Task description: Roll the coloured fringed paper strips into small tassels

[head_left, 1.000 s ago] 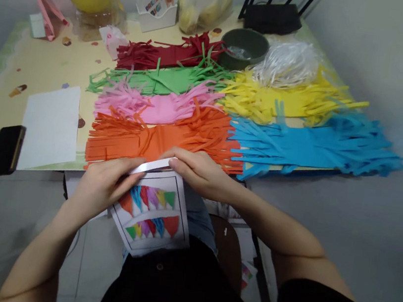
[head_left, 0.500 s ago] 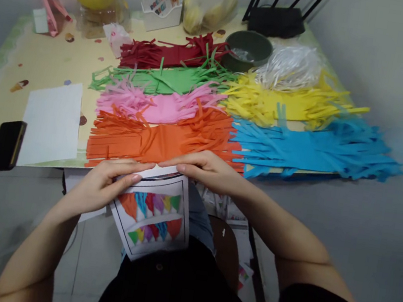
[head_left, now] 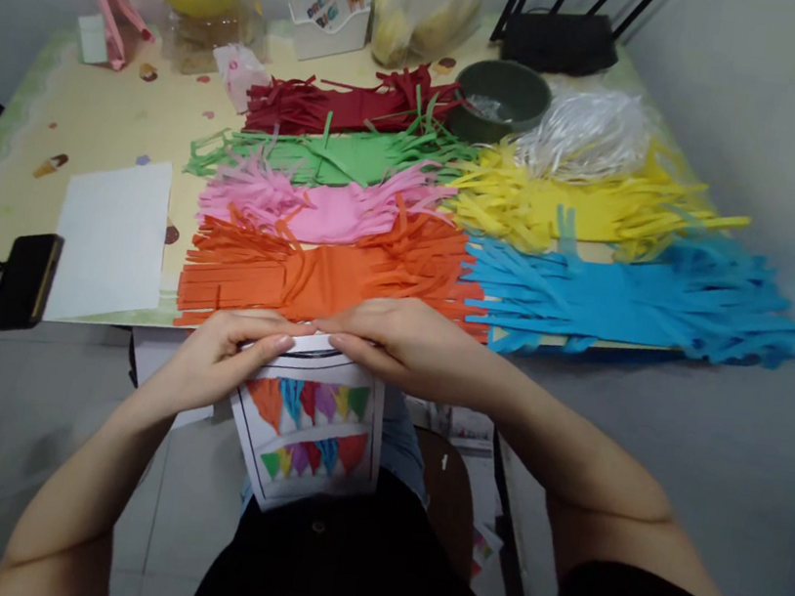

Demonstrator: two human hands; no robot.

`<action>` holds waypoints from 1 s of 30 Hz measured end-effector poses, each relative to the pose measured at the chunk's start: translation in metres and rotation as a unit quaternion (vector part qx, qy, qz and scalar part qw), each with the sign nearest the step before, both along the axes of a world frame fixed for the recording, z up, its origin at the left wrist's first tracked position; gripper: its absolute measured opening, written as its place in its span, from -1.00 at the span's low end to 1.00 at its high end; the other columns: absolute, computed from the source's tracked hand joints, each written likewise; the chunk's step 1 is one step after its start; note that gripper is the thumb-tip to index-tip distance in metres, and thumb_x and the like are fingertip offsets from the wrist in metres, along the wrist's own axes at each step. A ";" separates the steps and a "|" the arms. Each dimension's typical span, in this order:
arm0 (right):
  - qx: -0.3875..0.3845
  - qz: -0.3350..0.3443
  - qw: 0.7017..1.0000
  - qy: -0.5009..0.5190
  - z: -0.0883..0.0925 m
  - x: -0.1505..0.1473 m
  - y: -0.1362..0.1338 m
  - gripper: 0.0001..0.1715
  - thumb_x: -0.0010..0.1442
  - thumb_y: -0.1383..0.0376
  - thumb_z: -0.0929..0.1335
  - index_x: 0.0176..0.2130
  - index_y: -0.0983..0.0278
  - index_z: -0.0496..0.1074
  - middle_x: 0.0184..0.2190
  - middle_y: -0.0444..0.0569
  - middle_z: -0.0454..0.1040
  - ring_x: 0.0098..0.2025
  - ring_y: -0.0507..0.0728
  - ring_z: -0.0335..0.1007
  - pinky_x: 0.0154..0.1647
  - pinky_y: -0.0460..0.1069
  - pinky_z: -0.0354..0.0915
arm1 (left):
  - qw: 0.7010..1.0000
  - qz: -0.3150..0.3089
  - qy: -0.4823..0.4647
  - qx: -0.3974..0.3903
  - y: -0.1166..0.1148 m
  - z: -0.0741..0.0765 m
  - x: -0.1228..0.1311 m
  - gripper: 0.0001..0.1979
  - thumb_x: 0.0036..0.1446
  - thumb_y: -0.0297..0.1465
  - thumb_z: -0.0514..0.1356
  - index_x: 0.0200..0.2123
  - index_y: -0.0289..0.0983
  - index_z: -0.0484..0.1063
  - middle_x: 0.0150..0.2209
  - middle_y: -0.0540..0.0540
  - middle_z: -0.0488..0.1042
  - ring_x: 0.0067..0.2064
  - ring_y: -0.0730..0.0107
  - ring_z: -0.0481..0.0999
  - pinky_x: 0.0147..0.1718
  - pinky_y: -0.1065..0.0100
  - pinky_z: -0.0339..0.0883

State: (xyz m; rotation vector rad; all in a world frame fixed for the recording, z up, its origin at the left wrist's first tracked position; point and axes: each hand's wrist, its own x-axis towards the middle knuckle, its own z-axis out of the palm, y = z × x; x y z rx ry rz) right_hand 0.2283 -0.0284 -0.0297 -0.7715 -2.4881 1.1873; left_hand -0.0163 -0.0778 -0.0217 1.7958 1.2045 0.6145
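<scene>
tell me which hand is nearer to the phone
Left. The left hand is right of the phone, past the white paper; the right hand is farther right, beyond the left hand.

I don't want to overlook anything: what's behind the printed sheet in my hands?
Jeans show past the right edge of the printed sheet; whatever lies directly behind it is covered.
</scene>
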 end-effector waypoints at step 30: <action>-0.059 0.016 0.992 0.110 -0.037 -0.009 0.000 -0.64 0.34 0.21 0.32 0.07 0.18 0.55 -0.01 0.00 0.60 -0.01 0.07 0.56 0.01 -0.09 0.41 | 0.966 0.165 -0.155 0.126 -0.039 -0.039 -0.019 -0.84 0.09 -0.52 0.34 -0.24 -0.22 0.66 -0.21 -0.13 0.67 -0.14 0.35 0.66 -0.09 0.42 0.51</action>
